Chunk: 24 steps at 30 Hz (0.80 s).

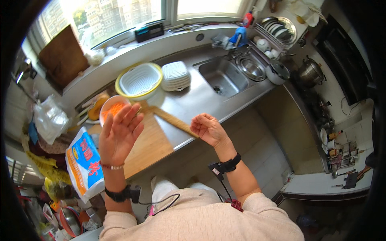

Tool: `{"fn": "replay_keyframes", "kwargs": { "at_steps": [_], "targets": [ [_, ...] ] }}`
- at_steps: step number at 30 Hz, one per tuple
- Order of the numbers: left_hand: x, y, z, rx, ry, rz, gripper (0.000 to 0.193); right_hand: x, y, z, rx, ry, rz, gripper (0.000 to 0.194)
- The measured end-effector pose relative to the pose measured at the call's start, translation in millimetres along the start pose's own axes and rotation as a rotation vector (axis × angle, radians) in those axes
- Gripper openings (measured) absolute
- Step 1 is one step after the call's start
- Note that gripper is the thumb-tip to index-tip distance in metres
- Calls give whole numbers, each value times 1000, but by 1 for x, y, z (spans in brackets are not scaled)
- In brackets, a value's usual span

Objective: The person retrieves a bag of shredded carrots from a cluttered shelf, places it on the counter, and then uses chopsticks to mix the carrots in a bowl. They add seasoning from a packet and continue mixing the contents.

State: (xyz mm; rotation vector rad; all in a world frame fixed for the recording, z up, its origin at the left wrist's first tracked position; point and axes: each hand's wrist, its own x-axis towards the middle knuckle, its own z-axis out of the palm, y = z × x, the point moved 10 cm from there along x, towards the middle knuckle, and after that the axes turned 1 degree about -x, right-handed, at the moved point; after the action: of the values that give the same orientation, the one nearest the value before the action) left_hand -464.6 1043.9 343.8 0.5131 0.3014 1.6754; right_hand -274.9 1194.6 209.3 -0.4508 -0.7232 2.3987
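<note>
My left hand (120,134) is raised palm up over a wooden cutting board (153,141), its fingers apart and nothing in it. Partly behind its fingers stands a bowl (104,106) of shredded orange vegetable (114,109). My right hand (208,128) is curled near the counter's front edge, beside the end of a wooden rolling pin (172,119); whether it touches the pin or holds something small, I cannot tell. A blue and white printed bag (86,164) lies left of the board. Behind the board are a yellow-rimmed basin with a white basket (140,79) and an upturned woven basket (175,75).
A steel sink (223,76) is set in the counter, with a lidded pot (277,72) and a dish rack (271,36) at its right. A cut pumpkin (97,109) lies behind the bowl. A steel pot (310,72) stands on the stove side.
</note>
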Motion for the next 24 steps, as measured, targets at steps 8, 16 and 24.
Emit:
{"fn": "replay_keyframes", "kwargs": {
  "at_steps": [8, 16, 24],
  "targets": [
    [265, -186, 20, -197, 173, -315, 45, 2, -178, -142, 324, 178, -187, 14],
    [465, -338, -68, -359, 470, -378, 52, 39, -307, -258, -132, 403, -143, 11],
    [576, -414, -123, -397, 618, -297, 57, 121, -429, -363, -767, 594, -120, 32]
  ]
}}
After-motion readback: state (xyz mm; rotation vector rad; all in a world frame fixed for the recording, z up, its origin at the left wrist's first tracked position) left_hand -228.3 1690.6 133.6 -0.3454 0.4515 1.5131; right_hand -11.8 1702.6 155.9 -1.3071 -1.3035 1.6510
